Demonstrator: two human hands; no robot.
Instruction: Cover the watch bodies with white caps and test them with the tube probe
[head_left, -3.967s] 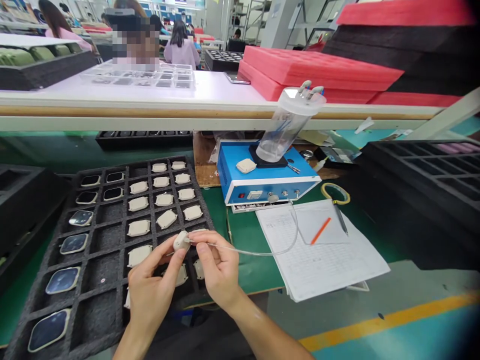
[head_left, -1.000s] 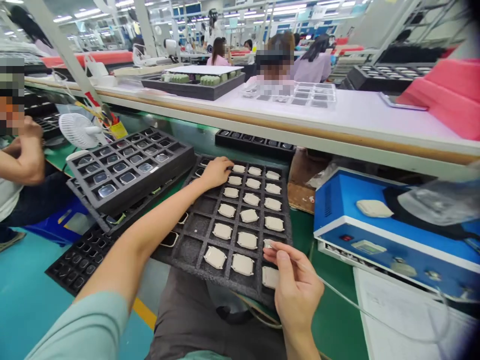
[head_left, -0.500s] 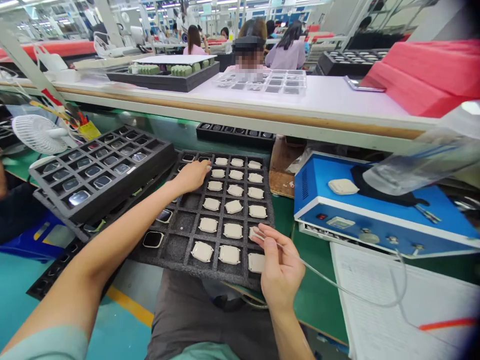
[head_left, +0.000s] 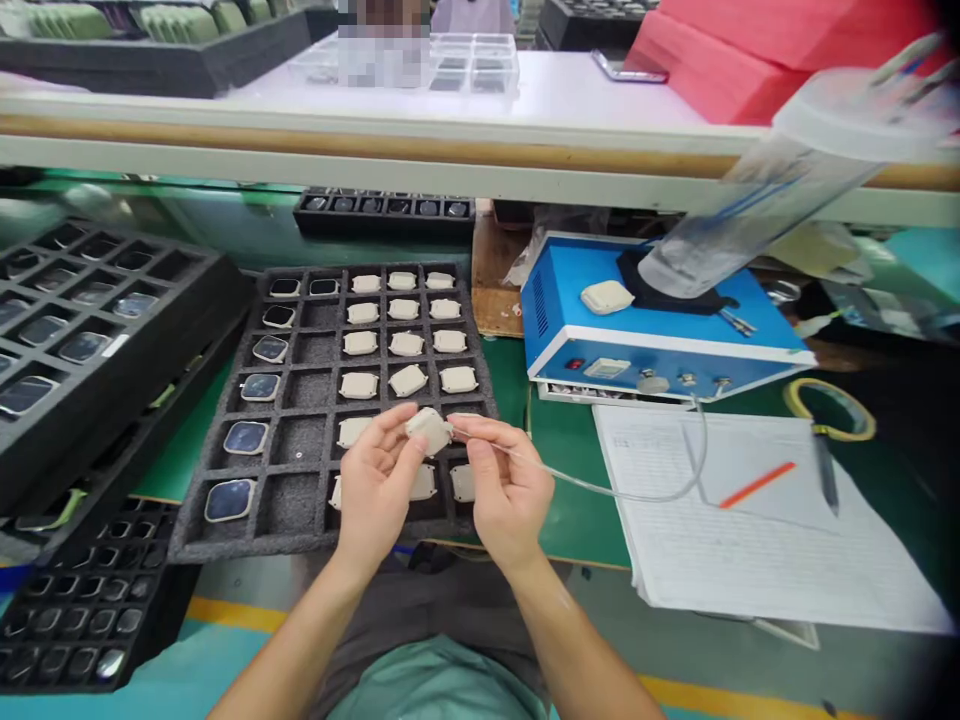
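Left hand fingers pinching cream part, right hand fingers pinching clear tube tip beside it.

My left hand and right hand are raised close together before me, both forearms bare and angled inward, wrists slightly bent. Thumb and forefinger of each hand are pinched, fingertips nearly meeting.

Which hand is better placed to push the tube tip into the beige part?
Right, likely: the right hand pinches the clear tube beside the beige part, which the left hand holds.
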